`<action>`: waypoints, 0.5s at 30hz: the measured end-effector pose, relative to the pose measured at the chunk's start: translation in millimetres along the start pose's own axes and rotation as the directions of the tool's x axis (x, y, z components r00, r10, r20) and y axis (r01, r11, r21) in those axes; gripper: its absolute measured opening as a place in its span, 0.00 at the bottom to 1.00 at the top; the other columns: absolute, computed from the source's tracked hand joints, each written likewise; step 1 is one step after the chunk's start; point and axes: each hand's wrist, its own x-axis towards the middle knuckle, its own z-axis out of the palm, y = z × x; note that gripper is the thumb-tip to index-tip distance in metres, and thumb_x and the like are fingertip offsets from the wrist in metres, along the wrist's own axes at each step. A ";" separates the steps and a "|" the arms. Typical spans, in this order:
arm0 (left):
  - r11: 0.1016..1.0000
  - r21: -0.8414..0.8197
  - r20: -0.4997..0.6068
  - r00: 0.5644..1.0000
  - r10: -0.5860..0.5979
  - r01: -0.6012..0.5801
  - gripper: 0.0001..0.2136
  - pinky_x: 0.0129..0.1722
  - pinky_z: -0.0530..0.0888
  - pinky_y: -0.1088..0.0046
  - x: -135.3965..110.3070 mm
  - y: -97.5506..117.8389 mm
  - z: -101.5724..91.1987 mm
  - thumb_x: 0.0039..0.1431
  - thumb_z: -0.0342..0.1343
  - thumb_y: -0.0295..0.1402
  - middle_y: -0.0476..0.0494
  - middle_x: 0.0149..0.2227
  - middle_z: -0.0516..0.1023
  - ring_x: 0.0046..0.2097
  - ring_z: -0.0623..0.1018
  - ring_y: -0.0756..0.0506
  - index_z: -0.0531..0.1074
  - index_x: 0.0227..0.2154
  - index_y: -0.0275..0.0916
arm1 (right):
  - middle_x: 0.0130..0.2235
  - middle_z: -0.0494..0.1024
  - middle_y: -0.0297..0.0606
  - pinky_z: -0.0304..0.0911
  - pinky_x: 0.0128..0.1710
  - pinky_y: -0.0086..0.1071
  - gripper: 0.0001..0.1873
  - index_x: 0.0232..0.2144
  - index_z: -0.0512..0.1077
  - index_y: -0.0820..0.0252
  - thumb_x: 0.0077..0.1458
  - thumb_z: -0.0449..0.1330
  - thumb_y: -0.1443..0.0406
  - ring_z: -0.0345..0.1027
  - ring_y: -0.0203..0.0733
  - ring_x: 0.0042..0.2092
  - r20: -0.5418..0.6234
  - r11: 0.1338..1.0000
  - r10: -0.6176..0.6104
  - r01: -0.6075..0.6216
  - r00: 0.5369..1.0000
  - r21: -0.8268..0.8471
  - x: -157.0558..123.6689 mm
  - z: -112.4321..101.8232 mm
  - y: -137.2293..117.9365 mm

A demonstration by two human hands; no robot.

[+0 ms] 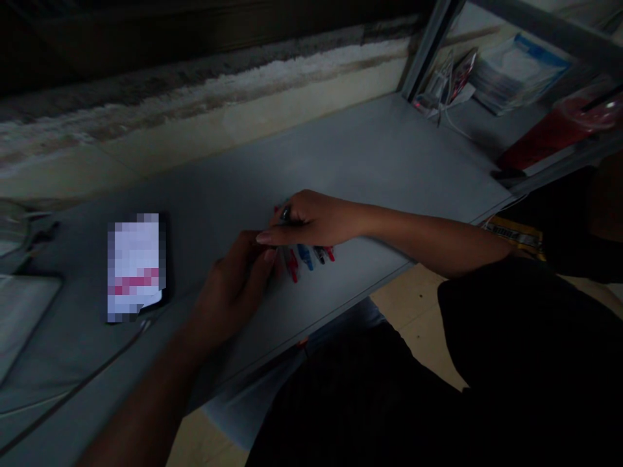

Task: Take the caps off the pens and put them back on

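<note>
Several pens (307, 255) with red, blue and black ends lie in a row on the grey table (379, 155), near its front edge. My right hand (311, 220) rests over them, fingers curled round a dark pen at the row's left end. My left hand (238, 279) is just left of the pens, its fingers bent and touching the right hand's fingertips. What the left fingers pinch is hidden in the dim light.
A phone (135, 267) with a lit screen lies on the table to the left, a thin cable (73, 389) running past it. A shelf at the right holds a red cup (555, 133), packets (516, 68) and a white cable. A wall runs behind.
</note>
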 end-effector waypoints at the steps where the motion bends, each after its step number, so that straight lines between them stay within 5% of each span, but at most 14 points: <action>1: 1.000 0.010 -0.009 1.000 0.018 -0.017 0.09 0.36 0.77 0.70 0.0 -0.9 0.0 0.81 0.53 0.43 0.48 0.36 0.83 0.35 0.83 0.44 0.71 0.49 0.44 | 0.30 0.74 0.34 0.58 0.39 0.32 0.36 0.31 0.75 0.64 0.82 0.51 0.43 0.60 0.33 0.33 -0.039 1.000 0.010 -0.010 0.999 -0.005 0.0 0.0 -0.8; 7: 0.987 0.162 -0.111 0.994 0.012 0.006 0.11 0.38 0.78 0.70 -0.4 -6.1 0.3 0.78 0.57 0.45 0.48 0.38 0.85 0.36 0.84 0.44 0.73 0.53 0.44 | 0.23 0.52 0.24 0.48 0.32 0.31 0.31 0.23 0.60 0.57 0.80 0.59 0.57 0.49 0.30 0.28 -0.301 0.994 0.103 -0.092 0.948 0.053 2.0 0.3 -4.9; 12: 0.975 0.220 -0.091 0.995 0.034 -0.013 0.14 0.38 0.76 0.70 -0.4 -4.3 -3.9 0.82 0.48 0.42 0.45 0.36 0.84 0.35 0.84 0.43 0.77 0.52 0.43 | 0.18 0.65 0.29 0.60 0.33 0.30 0.39 0.18 0.64 0.58 0.82 0.55 0.46 0.56 0.29 0.23 -0.161 0.957 0.159 -0.112 0.974 0.267 -2.1 0.5 -8.3; 15: 0.990 0.138 -0.024 0.999 0.021 -0.017 0.17 0.34 0.73 0.71 -1.0 0.4 -10.3 0.84 0.46 0.44 0.50 0.30 0.77 0.29 0.78 0.46 0.78 0.49 0.42 | 0.18 0.62 0.26 0.55 0.29 0.28 0.39 0.20 0.63 0.57 0.81 0.55 0.44 0.53 0.28 0.23 -0.106 0.964 0.071 -0.040 0.992 0.265 -6.1 -3.1 -9.7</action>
